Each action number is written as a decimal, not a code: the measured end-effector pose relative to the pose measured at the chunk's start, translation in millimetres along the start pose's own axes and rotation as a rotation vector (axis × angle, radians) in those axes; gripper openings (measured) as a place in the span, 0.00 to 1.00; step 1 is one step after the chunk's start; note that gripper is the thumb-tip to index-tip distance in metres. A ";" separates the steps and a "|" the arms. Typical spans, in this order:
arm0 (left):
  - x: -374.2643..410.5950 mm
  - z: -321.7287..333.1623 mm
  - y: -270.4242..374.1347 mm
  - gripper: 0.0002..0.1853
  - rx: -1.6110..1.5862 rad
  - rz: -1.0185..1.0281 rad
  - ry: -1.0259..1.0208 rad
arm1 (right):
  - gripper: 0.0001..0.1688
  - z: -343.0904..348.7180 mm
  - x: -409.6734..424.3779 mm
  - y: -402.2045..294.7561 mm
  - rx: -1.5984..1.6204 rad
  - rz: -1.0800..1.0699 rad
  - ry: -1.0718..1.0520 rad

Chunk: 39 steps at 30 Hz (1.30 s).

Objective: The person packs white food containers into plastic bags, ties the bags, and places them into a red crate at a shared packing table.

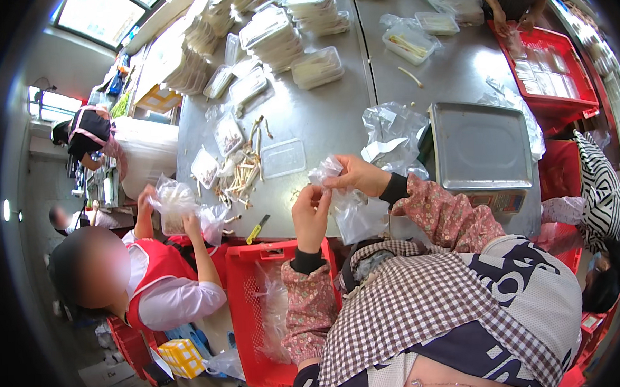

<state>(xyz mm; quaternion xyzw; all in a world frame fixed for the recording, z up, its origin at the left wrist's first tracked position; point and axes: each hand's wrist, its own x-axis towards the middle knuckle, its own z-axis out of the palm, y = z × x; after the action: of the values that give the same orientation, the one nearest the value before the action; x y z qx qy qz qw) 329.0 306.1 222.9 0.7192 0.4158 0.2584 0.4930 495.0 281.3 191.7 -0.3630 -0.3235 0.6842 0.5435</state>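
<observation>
A small clear plastic bag (325,169) is pinched between my two hands above the steel table's near edge. My right hand (360,174) grips it with thumb and fingers from the right. The fingertips of my left hand (311,214) close on its lower side. What the bag contains is hard to make out. Just below my right hand lies a larger clear plastic bag (360,217), at the table edge. A clear rectangular lid or tray (283,158) rests on the table beyond my left hand.
A pile of pale stalks (239,178), filled trays (205,167) and a yellow utility knife (258,229) lie left. A scale (481,144) stands right, near crumpled plastic (393,133). Stacked containers (272,37) stand beyond. A red crate (253,310) sits below. A co-worker (163,272) handles a bagged container.
</observation>
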 end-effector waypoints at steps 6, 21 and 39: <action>0.7 -31.1 -27.9 0.07 0.277 0.140 0.091 | 0.24 -40.6 -3.4 -13.3 0.170 0.002 0.038; 23.7 -0.3 -25.7 0.19 0.425 0.198 0.020 | 0.16 -25.9 -7.7 -57.6 -0.188 -0.035 -0.209; -71.3 -53.3 -72.6 0.12 -1.174 -0.670 0.445 | 0.26 -170.8 261.6 -8.7 0.222 0.287 0.726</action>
<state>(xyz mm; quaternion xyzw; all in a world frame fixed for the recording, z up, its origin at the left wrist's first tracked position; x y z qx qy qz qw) 225.3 283.9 178.8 0.0986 0.4974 0.4151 0.7553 606.2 547.3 71.0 -0.5614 0.0193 0.6115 0.5573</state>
